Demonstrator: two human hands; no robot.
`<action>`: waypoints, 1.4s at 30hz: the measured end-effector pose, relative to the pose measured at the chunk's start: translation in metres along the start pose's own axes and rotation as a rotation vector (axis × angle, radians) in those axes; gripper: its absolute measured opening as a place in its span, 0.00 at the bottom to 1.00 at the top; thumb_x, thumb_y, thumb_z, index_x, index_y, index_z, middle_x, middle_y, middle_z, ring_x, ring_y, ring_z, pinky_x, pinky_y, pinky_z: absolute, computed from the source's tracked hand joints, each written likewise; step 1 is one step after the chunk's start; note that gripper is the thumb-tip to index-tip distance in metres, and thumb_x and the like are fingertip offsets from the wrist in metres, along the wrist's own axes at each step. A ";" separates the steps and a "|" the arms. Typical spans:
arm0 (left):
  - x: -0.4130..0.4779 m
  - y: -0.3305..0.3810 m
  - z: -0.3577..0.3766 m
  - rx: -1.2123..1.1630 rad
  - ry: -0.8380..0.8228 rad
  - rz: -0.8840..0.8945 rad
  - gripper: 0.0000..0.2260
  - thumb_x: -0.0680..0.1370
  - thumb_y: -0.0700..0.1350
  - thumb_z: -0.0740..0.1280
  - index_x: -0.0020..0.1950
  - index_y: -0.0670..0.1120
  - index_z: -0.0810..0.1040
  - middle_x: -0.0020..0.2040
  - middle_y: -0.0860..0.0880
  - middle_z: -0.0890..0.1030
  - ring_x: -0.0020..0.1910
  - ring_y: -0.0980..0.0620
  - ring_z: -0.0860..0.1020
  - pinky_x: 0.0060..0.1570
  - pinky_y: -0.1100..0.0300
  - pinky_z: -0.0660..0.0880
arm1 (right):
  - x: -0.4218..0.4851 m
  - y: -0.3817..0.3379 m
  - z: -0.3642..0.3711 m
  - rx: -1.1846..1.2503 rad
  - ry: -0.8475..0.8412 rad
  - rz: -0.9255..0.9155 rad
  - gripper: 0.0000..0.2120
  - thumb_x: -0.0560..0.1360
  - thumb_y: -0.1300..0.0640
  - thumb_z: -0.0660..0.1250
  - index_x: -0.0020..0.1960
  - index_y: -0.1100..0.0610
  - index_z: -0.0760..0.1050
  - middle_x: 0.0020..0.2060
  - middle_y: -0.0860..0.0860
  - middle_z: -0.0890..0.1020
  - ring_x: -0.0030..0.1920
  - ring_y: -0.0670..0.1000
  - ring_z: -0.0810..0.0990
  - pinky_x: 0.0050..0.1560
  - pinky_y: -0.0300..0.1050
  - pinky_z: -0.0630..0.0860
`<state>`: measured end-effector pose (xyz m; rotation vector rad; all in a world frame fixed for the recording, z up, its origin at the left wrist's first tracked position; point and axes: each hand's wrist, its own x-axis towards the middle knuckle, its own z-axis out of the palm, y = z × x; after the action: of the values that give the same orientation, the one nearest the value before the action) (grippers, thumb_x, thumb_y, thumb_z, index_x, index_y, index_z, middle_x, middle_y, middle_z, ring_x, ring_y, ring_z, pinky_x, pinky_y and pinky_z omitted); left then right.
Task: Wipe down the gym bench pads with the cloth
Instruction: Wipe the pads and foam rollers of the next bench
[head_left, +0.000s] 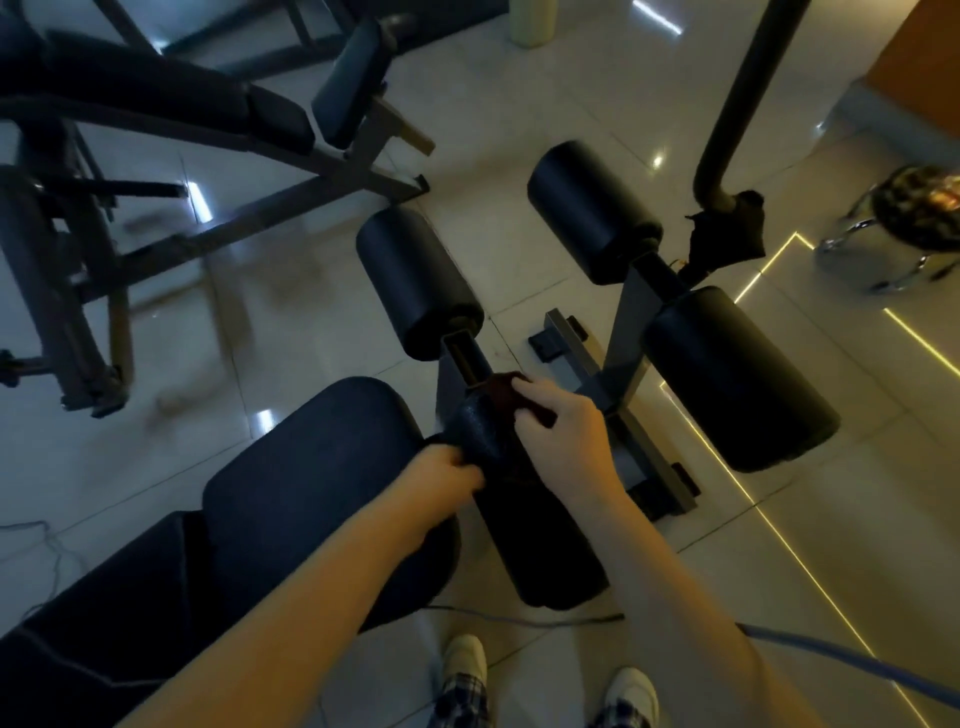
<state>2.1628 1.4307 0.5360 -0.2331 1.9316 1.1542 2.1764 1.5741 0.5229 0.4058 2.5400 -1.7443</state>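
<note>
A black gym bench stretches from the lower left, with its seat pad (311, 467) in the middle. Several black roller pads stand on the frame at its foot end. My left hand (447, 470) grips the near roller pad (530, 530) on its left side. My right hand (558, 423) holds a dark red cloth (506, 389) against the top end of that same roller, next to the metal post. The other rollers lie at the centre (415, 280), upper right (587, 208) and right (737, 379).
Another bench and machine frame (218, 130) fill the upper left. A dark pole (743, 98) rises at the upper right, with a chrome stool (914, 218) at the far right. A cable (841, 654) runs over the tiled floor near my shoes (465, 660).
</note>
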 end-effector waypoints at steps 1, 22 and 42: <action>-0.007 0.016 -0.010 -0.100 0.050 0.015 0.06 0.82 0.39 0.61 0.50 0.47 0.76 0.47 0.47 0.77 0.44 0.53 0.76 0.42 0.65 0.74 | 0.001 -0.020 -0.005 0.046 0.023 -0.034 0.21 0.78 0.64 0.65 0.71 0.58 0.71 0.61 0.40 0.72 0.68 0.44 0.70 0.59 0.18 0.60; -0.336 0.339 -0.175 -0.368 0.271 1.084 0.14 0.78 0.35 0.67 0.60 0.51 0.75 0.56 0.43 0.82 0.52 0.47 0.83 0.51 0.50 0.81 | -0.039 -0.505 -0.213 0.168 -0.232 -0.717 0.26 0.69 0.60 0.75 0.66 0.54 0.73 0.60 0.52 0.81 0.59 0.52 0.81 0.58 0.47 0.78; -0.473 0.405 -0.210 0.006 0.256 1.487 0.13 0.75 0.38 0.72 0.54 0.48 0.72 0.53 0.46 0.79 0.54 0.46 0.81 0.57 0.44 0.80 | -0.133 -0.649 -0.240 -0.584 0.396 -1.113 0.07 0.68 0.58 0.75 0.43 0.50 0.80 0.42 0.45 0.81 0.45 0.41 0.78 0.44 0.37 0.75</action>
<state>2.1186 1.3717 1.1887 1.3391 2.2588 2.0386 2.1826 1.5516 1.2274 -0.9463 3.7274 -0.8873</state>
